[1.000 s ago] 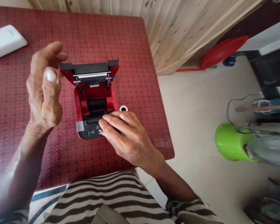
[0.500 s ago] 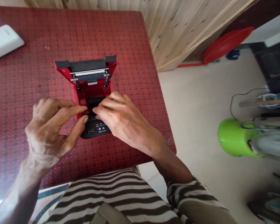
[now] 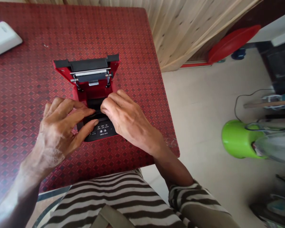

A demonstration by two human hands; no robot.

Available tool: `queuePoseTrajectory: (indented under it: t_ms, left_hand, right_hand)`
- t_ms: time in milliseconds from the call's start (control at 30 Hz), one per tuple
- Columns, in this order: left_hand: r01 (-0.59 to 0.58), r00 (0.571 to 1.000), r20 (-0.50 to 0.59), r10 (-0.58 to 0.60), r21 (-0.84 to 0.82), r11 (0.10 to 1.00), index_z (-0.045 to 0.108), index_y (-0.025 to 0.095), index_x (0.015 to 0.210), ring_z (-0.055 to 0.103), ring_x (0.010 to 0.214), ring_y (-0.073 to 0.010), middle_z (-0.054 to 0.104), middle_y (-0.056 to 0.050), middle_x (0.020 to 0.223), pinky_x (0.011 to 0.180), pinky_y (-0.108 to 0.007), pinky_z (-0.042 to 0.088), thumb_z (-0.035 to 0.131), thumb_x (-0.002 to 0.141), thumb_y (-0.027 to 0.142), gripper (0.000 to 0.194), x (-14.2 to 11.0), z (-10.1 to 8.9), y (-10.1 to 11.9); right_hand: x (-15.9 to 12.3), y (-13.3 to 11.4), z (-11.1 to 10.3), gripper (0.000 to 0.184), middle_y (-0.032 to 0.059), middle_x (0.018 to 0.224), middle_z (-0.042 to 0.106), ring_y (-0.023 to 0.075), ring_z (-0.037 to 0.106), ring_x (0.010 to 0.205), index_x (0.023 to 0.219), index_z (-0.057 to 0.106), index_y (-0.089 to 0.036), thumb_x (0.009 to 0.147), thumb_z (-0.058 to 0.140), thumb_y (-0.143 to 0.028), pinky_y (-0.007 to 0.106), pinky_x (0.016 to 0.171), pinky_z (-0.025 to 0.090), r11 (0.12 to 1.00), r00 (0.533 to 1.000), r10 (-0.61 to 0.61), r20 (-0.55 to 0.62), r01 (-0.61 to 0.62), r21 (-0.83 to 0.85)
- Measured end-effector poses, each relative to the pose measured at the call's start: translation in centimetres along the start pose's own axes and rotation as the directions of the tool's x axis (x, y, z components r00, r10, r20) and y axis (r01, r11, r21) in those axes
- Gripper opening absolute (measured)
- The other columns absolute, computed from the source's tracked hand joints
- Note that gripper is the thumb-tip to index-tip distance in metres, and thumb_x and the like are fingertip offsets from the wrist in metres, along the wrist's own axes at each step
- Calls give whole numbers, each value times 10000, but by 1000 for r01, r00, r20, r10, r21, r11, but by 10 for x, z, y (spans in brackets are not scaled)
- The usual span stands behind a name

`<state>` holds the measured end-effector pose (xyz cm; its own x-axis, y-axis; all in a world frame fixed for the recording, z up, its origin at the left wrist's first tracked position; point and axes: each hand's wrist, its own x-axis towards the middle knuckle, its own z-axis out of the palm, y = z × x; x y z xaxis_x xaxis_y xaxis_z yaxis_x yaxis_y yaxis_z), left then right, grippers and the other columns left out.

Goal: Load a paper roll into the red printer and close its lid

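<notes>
A red and black label printer (image 3: 102,129) stands on the table with its lid (image 3: 90,66) raised. A metal bar and a roller (image 3: 91,77) show inside the lid. My left hand (image 3: 59,123) is at the printer's left front, thumb and index finger apart over the dark compartment edge. Opposite it, my right hand (image 3: 130,122) reaches into the compartment from the right, its fingers pinched together. What those fingertips hold, if anything, is hidden. White symbols show on the black front panel below the fingertips.
The printer is on a red patterned table (image 3: 142,79). A white rectangular object (image 3: 4,38) lies at the far left. Beyond the right edge, a lime green bucket (image 3: 237,139) stands on the pale floor, with a red basin (image 3: 232,44) farther back.
My left hand has moved right, bringing its thumb and index finger farther over the compartment. My right fingertips have shifted slightly right and up. The printer's lid remains raised.
</notes>
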<state>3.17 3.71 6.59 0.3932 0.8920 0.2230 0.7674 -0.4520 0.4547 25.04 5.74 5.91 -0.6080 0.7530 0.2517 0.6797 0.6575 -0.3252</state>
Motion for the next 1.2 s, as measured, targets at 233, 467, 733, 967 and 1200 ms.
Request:
queuePoseTrajectory:
  t_ms: [233,467,733,967,1200]
  left_hand:
    - [-66,997,-33,68,60,996,748,300,1122,641,934,-250,754,-34,1043,821,-415,407,633,960,263,202,3,-1,3]
    - [-207,975,-39,218,184,961,727,263,1097,620,916,-256,750,-49,1005,784,-411,396,681,929,229,178,-4,-7,7]
    - [-214,975,-17,221,187,959,695,307,1185,661,968,-275,742,-54,1091,823,-444,439,702,897,205,305,-16,-9,8]
    - [-252,965,-17,263,232,939,679,302,1242,669,988,-295,750,-70,1133,843,-461,447,763,845,247,410,-23,-9,9]
    - [-252,963,-30,268,255,934,675,314,1261,670,1060,-319,755,-73,1142,873,-490,451,769,836,248,441,-25,-6,11]
  right_hand:
    - [-10,4,-7,269,75,983,682,210,560,934,1018,670,-138,1083,432,-246,365,893,485,998,1000,-8,-13,9,69]
    - [-31,1,-14,166,87,1059,741,231,596,1015,1053,709,-165,1036,554,-221,400,863,480,996,998,-19,-59,24,83]
    - [-44,-4,0,146,96,1121,778,217,639,1026,1082,715,-117,978,614,-103,359,867,529,988,953,-123,-276,90,-128]
    - [-46,-19,-1,183,85,1230,772,207,662,1140,1144,710,-118,987,619,-142,376,940,517,990,946,-135,-294,115,-84]
    - [-52,-38,1,248,76,1207,774,199,656,1055,1198,708,-94,988,645,-208,372,863,498,987,970,-97,-221,66,-146]
